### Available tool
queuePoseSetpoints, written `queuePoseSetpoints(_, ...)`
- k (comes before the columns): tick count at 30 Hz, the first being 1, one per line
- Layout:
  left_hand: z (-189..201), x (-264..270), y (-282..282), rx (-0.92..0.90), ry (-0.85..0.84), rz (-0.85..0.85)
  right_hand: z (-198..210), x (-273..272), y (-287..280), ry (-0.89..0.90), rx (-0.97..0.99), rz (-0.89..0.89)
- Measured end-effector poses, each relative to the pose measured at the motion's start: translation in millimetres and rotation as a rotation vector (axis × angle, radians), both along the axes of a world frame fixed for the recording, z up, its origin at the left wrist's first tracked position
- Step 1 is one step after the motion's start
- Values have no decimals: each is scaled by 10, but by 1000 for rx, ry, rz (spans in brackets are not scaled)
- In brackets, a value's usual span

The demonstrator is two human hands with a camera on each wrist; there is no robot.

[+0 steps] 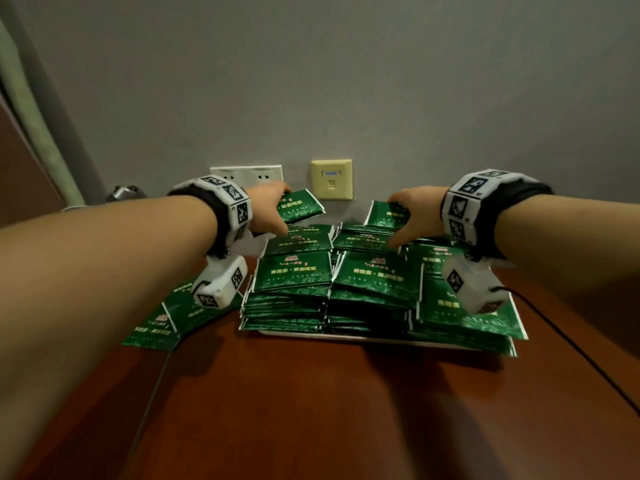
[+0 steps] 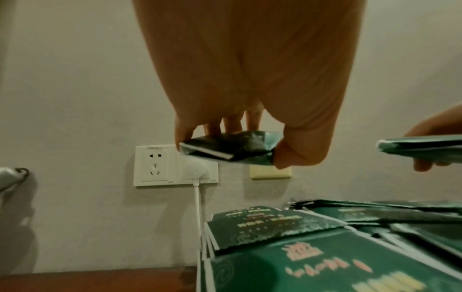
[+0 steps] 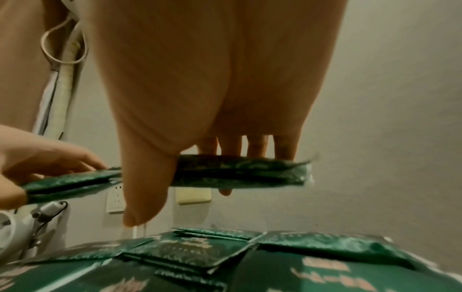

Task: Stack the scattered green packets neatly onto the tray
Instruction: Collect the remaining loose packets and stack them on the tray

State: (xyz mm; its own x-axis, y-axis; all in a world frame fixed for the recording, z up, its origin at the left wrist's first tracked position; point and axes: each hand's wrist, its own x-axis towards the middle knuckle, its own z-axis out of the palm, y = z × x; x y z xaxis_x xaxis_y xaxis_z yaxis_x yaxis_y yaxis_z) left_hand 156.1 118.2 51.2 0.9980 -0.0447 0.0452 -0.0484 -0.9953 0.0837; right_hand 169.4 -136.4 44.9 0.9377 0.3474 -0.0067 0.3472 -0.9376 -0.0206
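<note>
Green foil filled most of what I could see — each hand had a small bundle of packets lifted clear above the stacks. My left hand pinched its left bundle between thumb and fingers over the far left of the tray; my right hand gripped the right bundle the same way, thumb under and fingers on top, above the far middle stacks. I judged this the carrying step, just short of placing. The next move called for lowering each bundle flat and square onto a stack — the piles sat high and close, so a skewed drop could slide. A few loose packets lay on the wooden table left of the tray, not yet gathered.
</note>
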Motion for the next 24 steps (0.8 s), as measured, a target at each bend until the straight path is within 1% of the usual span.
queuePoseSetpoints(2,-61,216,-11,43,41,3,-4,136,103,12,-13,29)
queuePoseSetpoints(7,-223,647,-74,73,121,0,-102,424,296,74,-47,80)
queuePoseSetpoints(11,-306,883,-160,75,129,-27,-173,583,356,87,-56,91)
queuePoseSetpoints(14,-348,938,-199,93,113,-54,-196,600,419,109,-59,99)
queuePoseSetpoints(16,-338,912,-173,97,75,-71,-195,578,442,120,-60,98)
queuePoseSetpoints(19,-230,694,-9,84,43,-49,-167,483,460,98,-72,104)
queuePoseSetpoints(22,-124,289,266,126,28,10,-95,266,540,68,-52,120)
queuePoseSetpoints(24,-120,-39,482,130,26,80,-56,66,667,56,-37,149)
